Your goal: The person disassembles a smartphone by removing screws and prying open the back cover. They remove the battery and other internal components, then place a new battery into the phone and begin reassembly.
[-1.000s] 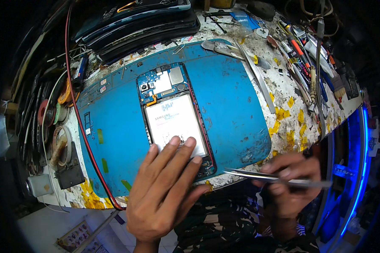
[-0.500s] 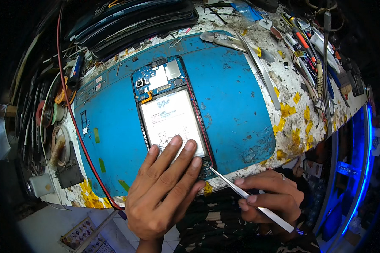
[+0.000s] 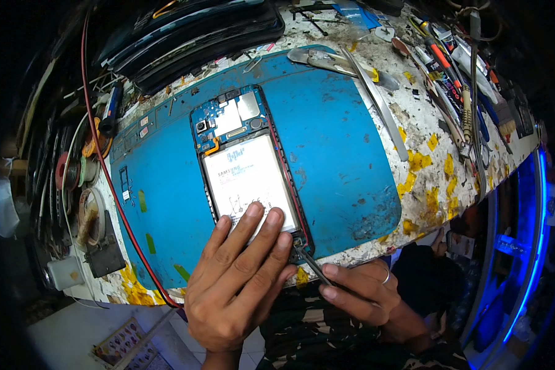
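An opened smartphone [image 3: 275, 157] lies on a blue work mat [image 3: 339, 166], its blue circuit board [image 3: 219, 132] at the far end and its white battery [image 3: 246, 172] exposed. My left hand [image 3: 237, 280] rests with fingers stretched over the battery's near end, covering part of it. Pinched in my right hand [image 3: 364, 293] are tweezers [image 3: 313, 265], their tips at the phone's near right corner, beside my left fingers. What the tips touch is too small to make out. A red cable runs down the phone's right inner edge.
Long metal tweezers [image 3: 379, 111] and a metal blade-like tool [image 3: 320, 58] lie along the mat's far right. Pens, brushes and tools crowd the right side. A red cable [image 3: 120, 216] crosses the mat's left. Stacked dark panels [image 3: 197, 43] stand at the back.
My right hand has moved left, toward the phone, and the tweezers have turned steeper, now looking darker. The phone has shifted very slightly. My left hand stays nearly where it was.
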Available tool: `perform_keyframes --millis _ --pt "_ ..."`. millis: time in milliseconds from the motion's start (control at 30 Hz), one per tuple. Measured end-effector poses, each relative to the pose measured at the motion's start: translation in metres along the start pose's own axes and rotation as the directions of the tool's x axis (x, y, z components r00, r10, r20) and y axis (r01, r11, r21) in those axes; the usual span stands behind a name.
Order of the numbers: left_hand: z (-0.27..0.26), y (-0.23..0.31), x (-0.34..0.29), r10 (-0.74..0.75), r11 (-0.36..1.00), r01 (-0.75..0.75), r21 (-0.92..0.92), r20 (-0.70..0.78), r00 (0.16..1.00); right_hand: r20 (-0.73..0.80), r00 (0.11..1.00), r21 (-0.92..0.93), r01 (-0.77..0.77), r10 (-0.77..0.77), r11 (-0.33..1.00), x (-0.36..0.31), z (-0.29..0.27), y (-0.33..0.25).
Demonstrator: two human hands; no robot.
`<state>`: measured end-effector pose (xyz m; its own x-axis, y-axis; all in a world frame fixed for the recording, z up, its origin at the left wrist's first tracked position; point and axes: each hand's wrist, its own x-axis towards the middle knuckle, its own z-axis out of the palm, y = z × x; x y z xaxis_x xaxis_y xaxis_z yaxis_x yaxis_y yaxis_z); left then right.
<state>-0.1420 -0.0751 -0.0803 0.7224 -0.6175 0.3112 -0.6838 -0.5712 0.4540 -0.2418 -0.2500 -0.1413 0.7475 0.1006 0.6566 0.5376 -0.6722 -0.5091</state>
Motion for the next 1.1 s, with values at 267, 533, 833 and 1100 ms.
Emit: perform_keyframes --millis 267,533,833,1100 --pt "-0.004 0.007 0.004 0.045 0.999 -0.045 0.000 -0.004 0.999 -0.135 0.928 0.416 -0.265 0.348 0.870 0.015 -0.020 -0.013" --pt "-0.002 0.022 0.006 -0.013 1.000 0.013 0.006 -0.101 0.995 -0.244 0.886 0.306 -0.316 0.395 0.898 0.039 -0.063 0.012" --pt "0.001 0.019 0.007 -0.089 0.993 0.078 -0.092 -0.132 0.987 -0.057 0.969 0.243 -0.219 0.239 0.945 0.038 -0.034 -0.005" --pt "0.005 0.020 0.006 -0.106 0.992 0.093 -0.084 -0.158 0.982 -0.124 0.974 0.159 -0.167 0.187 0.973 0.020 -0.021 -0.007"
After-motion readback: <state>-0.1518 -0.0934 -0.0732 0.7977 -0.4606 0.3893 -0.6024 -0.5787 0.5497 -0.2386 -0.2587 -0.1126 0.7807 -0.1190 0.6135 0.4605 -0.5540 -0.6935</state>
